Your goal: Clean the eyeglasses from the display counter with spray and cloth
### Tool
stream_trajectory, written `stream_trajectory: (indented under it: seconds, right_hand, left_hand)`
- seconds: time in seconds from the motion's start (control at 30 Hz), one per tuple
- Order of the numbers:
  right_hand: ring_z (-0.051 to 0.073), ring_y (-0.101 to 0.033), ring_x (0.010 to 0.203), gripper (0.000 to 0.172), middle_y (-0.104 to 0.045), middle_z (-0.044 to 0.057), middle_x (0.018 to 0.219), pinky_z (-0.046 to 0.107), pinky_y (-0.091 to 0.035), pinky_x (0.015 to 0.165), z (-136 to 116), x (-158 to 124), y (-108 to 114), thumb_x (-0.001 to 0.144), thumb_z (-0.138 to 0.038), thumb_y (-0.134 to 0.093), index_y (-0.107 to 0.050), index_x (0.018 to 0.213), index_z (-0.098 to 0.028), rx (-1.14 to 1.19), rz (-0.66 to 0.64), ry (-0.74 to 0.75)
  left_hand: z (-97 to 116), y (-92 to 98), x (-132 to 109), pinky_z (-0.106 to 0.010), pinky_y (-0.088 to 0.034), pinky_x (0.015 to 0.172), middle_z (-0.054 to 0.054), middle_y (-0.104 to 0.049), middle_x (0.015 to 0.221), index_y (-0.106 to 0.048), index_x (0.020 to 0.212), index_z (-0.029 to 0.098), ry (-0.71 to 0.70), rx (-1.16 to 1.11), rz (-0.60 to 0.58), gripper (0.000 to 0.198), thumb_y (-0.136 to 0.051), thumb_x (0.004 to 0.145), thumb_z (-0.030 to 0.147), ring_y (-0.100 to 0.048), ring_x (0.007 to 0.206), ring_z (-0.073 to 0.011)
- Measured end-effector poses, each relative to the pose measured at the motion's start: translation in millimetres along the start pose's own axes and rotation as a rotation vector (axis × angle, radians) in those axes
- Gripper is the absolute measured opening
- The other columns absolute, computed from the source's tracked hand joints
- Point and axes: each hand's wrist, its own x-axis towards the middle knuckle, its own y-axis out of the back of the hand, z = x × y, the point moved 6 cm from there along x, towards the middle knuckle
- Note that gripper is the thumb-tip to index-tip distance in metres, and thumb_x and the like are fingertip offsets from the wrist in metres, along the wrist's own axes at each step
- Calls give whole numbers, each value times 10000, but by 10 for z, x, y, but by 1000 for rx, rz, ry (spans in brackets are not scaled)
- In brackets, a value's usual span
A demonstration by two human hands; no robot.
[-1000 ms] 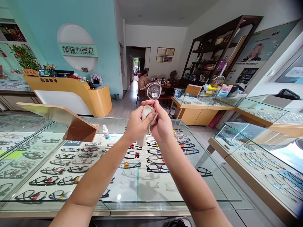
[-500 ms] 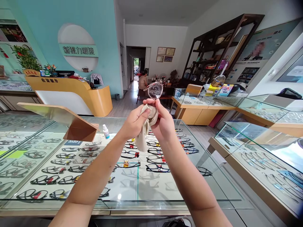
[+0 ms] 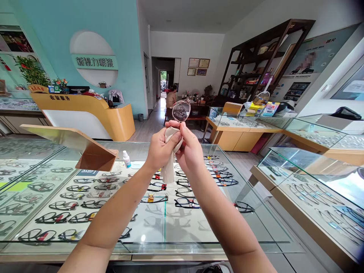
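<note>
So this is an optical shop: teal wall on the left, pale wall at the back, and a glass-topped bench [image 3: 196, 233] right in front. The bench is a display case with rows of eyeglass frames [image 3: 93, 203] inside, mostly dark ones, plenty with little red, orange or yellow tags on them. Another glass case [image 3: 264, 175] on the right holds more frames, looks like thin ones laid out in lines. Small white spray bottle [image 3: 126, 159] with a bluish base too, label's too tiny to read. There's a dark shelf unit [image 3: 236, 62] at the back right with a jumble of stuff on it. Writing-wise, the wall sign [image 3: 94, 61] says 新视力眼镜, the yellow counter [image 3: 119, 117] says 收银服务, and a blue card [image 3: 87, 173] in the case reads something like "Leave", first letter's iffy. The pair of glasses [image 3: 181, 111] is up over the middle of the bench, turned on end, top lens covered in clear specks. Both hands are together on it: left hand [image 3: 159, 149] clamped on a beige cloth [image 3: 168, 172] wrapped round the lower part, right hand [image 3: 191, 148] pinching near the rim. Lower lens is hidden.
</note>
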Motion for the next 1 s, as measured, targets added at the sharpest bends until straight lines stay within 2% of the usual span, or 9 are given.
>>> stream_trajectory:
  seconds: [0.07,0.13,0.23,0.37,0.53,0.7,0.87,1.0]
  right_hand:
    - [242,-769,996,452,-842,47,1145,362,-630,820,5,-2,3,913,-682,-761,-851,1054,-262,-27,6,-4]
    - [248,-768,979,464,-841,48,1080,378,-630,827,3,9,26,903,-693,-766,-852,1046,-260,-55,23,1]
    - [253,-763,1007,440,-843,48,1061,400,-625,909,-52,46,84,879,-677,-797,-856,1004,-259,-64,43,49]
    - [268,-758,1105,372,-851,49,1128,415,-620,986,-175,98,159,862,-631,-830,-869,933,-268,-72,34,90]
    - [287,-696,1305,334,-814,47,1294,455,-556,1136,-276,104,134,887,-609,-825,-884,881,-280,-128,-86,93]
    - [279,-659,1309,316,-745,44,1404,468,-502,1174,-242,43,26,947,-580,-787,-895,894,-288,-235,-241,50]
    - [263,-649,1234,323,-729,40,1248,456,-433,1203,-189,18,9,936,-598,-792,-905,897,-298,-320,-261,26]
    - [255,-646,1187,358,-727,39,1142,436,-422,1170,-137,32,29,950,-610,-762,-912,934,-285,-389,-258,20]
  left_hand:
    - [3,1,-2,-257,-459,576,13,-646,696,-686,898,181,11,-26,22,514,-789,927,684,-546,592,-119]
    - [0,2,17,-263,-465,576,16,-627,683,-685,874,186,43,-56,-2,563,-783,899,740,-546,593,-124]
    - [-5,10,64,-279,-521,652,-9,-666,734,-722,884,182,101,-91,-107,609,-770,877,789,-622,688,-154]
    - [-36,65,105,-325,-587,783,-63,-757,843,-788,991,172,197,-147,-243,618,-753,901,782,-741,861,-219]
    - [-57,278,170,-373,-631,849,-110,-818,948,-817,1087,186,255,-216,-159,596,-747,926,755,-788,981,-273]
    - [-6,452,231,-376,-652,855,-129,-831,1014,-818,1150,179,251,-203,-67,624,-764,912,752,-799,1017,-284]
    - [74,511,242,-363,-652,892,-132,-834,1095,-823,1158,169,235,-192,5,649,-750,915,767,-794,1059,-270]
    - [137,463,221,-369,-652,917,-130,-830,1120,-831,1153,171,206,-221,-6,633,-761,915,753,-794,1074,-273]
